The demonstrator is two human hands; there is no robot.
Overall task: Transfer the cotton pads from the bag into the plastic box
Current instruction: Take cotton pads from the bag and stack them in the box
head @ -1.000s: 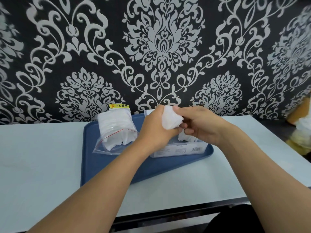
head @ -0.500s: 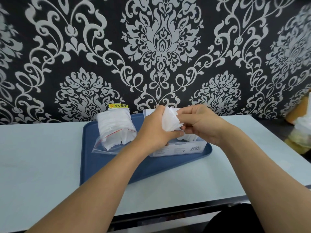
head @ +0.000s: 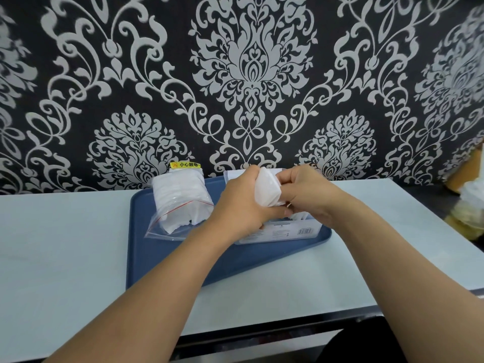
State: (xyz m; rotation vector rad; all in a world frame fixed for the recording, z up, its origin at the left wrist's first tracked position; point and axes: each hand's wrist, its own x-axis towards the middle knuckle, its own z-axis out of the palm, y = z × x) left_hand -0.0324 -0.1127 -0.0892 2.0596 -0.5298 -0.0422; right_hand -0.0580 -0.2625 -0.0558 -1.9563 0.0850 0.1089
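Note:
A stack of white cotton pads [head: 267, 189] is gripped between my left hand [head: 242, 205] and my right hand [head: 306, 193], just above the clear plastic box [head: 290, 233]. The box stands on the right part of a blue tray [head: 183, 260] and holds some white pads, mostly hidden by my hands. A clear zip bag [head: 180, 203] with a red seal line, full of white cotton pads, lies on the tray's left part with its mouth toward me.
The tray sits on a pale table [head: 65, 244] against a black and silver patterned wall. A yellow warning label [head: 185, 165] is on the wall behind the bag. Plastic bags [head: 471, 205] lie beyond the table's right end.
Both hands have kept hold of the pad stack above the box; the right hand's fingers have shifted slightly on it, and the stack has tilted a little.

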